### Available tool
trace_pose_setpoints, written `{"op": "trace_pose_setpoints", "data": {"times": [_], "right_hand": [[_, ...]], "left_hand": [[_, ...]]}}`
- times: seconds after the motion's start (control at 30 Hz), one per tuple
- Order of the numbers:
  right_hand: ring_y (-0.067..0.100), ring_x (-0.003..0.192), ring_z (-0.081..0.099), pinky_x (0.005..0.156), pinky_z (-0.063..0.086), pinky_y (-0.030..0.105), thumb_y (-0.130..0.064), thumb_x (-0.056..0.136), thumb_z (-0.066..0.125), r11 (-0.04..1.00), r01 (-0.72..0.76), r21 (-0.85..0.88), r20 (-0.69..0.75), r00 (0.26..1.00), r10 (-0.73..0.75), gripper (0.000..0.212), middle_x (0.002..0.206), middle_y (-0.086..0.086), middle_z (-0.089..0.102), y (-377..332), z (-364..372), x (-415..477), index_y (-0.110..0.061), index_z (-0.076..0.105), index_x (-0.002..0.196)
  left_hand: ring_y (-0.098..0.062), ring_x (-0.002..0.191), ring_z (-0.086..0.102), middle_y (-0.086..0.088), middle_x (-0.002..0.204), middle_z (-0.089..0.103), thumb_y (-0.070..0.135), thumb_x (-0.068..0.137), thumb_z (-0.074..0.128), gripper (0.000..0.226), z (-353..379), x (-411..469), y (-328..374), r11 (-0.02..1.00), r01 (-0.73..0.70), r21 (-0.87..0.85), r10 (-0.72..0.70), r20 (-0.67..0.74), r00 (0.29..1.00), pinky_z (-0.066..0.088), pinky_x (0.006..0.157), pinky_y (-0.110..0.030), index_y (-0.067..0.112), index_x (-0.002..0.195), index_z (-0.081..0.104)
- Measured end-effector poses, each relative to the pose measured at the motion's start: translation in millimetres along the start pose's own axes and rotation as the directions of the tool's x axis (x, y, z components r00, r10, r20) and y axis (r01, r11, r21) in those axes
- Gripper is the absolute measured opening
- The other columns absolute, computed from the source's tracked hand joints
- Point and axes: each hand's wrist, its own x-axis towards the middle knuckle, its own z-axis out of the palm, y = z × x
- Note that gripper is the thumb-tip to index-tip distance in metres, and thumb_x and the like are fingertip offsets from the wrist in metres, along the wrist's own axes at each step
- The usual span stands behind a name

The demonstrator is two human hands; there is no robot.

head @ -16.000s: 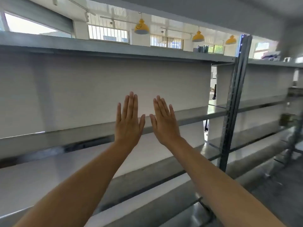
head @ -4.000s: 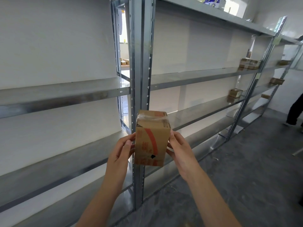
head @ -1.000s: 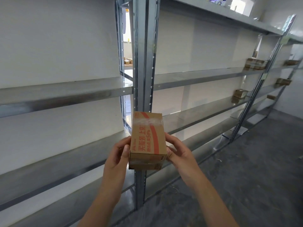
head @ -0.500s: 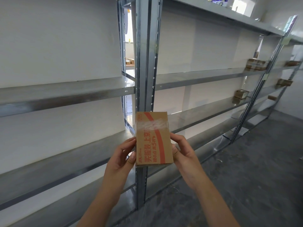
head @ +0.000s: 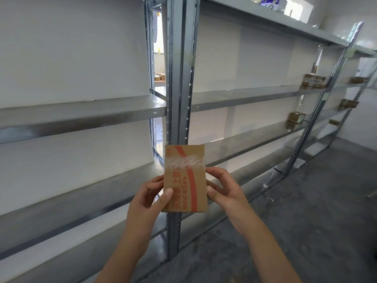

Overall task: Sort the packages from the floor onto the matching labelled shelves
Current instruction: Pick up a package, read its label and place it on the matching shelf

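Observation:
I hold a small brown cardboard package [head: 186, 180] upright in front of me, its broad face with a red stripe, red print and clear tape turned toward the camera. My left hand [head: 150, 201] grips its left edge with the thumb on the front. My right hand [head: 223, 190] grips its right edge. The package is in front of the grey metal upright [head: 179, 78] of the shelving, level with the lower shelves [head: 255, 137]. No shelf label can be read.
Long metal shelves [head: 81, 113] run left and right against a white wall. Several small brown packages [head: 314, 80] lie on shelves at the far right, one [head: 296, 117] a level lower. Grey concrete floor [head: 306, 221] spreads to the right.
Over the last second I have turned the package so its broad printed face stands fully upright toward me. It stays in both hands at the same place by the upright.

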Motion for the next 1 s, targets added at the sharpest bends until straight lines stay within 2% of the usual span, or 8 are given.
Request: {"op": "trace_pose_setpoints", "data": {"times": [0.1,0.17,0.27,0.4,0.67,0.8,0.9,1.0], "right_hand": [[0.018,0.129,0.064,0.107,0.054,0.044,-0.041,0.082,0.080,0.999,-0.030,0.012,0.014,0.999,0.030,0.064,0.146,-0.013,0.059,-2,-1,0,-0.035,0.055,0.140],[0.011,0.122,0.067,0.099,0.059,0.036,-0.059,0.065,0.087,0.991,-0.135,0.016,0.014,0.991,0.135,0.096,0.147,-0.016,0.055,-2,0,1,-0.042,0.043,0.149],[0.004,0.115,0.070,0.087,0.062,0.029,-0.062,0.055,0.088,0.964,-0.260,0.063,0.075,0.964,0.255,0.118,0.143,-0.012,0.057,1,4,-1,-0.040,0.029,0.155],[0.019,0.121,0.069,0.084,0.061,0.031,-0.057,0.054,0.094,0.939,-0.285,0.194,0.078,0.958,0.275,0.110,0.134,0.001,0.070,6,10,-3,-0.030,0.047,0.149],[0.021,0.116,0.072,0.087,0.062,0.040,-0.044,0.069,0.086,0.936,-0.259,0.239,-0.023,0.962,0.272,0.075,0.129,0.001,0.073,6,12,5,-0.028,0.061,0.138],[0.017,0.111,0.074,0.081,0.061,0.032,-0.050,0.083,0.071,0.945,-0.249,0.214,-0.041,0.964,0.263,0.051,0.122,0.001,0.077,0,15,7,-0.031,0.067,0.131],[0.019,0.105,0.074,0.075,0.060,0.026,-0.049,0.089,0.061,0.934,-0.261,0.245,-0.057,0.958,0.283,0.043,0.120,0.007,0.076,-2,17,9,-0.032,0.070,0.128],[0.024,0.110,0.073,0.077,0.061,0.029,-0.047,0.091,0.059,0.924,-0.254,0.287,-0.073,0.956,0.285,0.043,0.123,0.009,0.074,-3,18,12,-0.030,0.070,0.128]], "left_hand": [[-0.018,0.107,0.072,0.007,0.123,0.072,0.062,0.061,0.084,0.054,2,-4,-4,0.998,0.026,-0.051,-0.027,-0.017,0.999,0.061,0.073,-0.025,0.021,0.095,0.073],[-0.020,0.106,0.073,0.002,0.123,0.073,0.054,0.066,0.085,0.049,3,-6,-7,0.996,0.040,-0.085,-0.042,-0.022,0.999,0.061,0.074,-0.025,0.018,0.097,0.072],[-0.022,0.108,0.072,-0.003,0.120,0.074,0.040,0.079,0.080,0.036,6,-8,-8,0.993,0.007,-0.116,-0.012,-0.038,0.999,0.060,0.076,-0.023,0.020,0.107,0.070],[-0.015,0.113,0.068,-0.001,0.126,0.068,0.025,0.091,0.062,0.036,10,-11,-12,0.991,-0.118,-0.055,0.116,-0.043,0.992,0.059,0.080,-0.022,0.034,0.126,0.055],[0.000,0.113,0.063,0.028,0.120,0.061,0.024,0.102,0.044,0.039,8,-2,-14,0.950,-0.199,0.240,0.205,0.000,0.979,0.059,0.081,-0.020,0.056,0.123,0.053],[-0.004,0.105,0.065,0.030,0.114,0.063,0.030,0.102,0.042,0.033,6,8,-15,0.955,-0.147,0.258,0.170,-0.069,0.983,0.060,0.089,-0.043,0.043,0.128,0.058],[-0.008,0.104,0.070,0.026,0.113,0.067,0.032,0.101,0.042,0.035,2,13,-13,0.961,-0.115,0.252,0.143,-0.092,0.985,0.060,0.089,-0.049,0.036,0.132,0.058],[-0.021,0.122,0.062,0.010,0.139,0.056,0.035,0.097,0.043,0.041,2,14,-9,0.955,-0.142,0.262,0.166,-0.073,0.983,0.057,0.095,-0.052,0.034,0.135,0.055]]}}
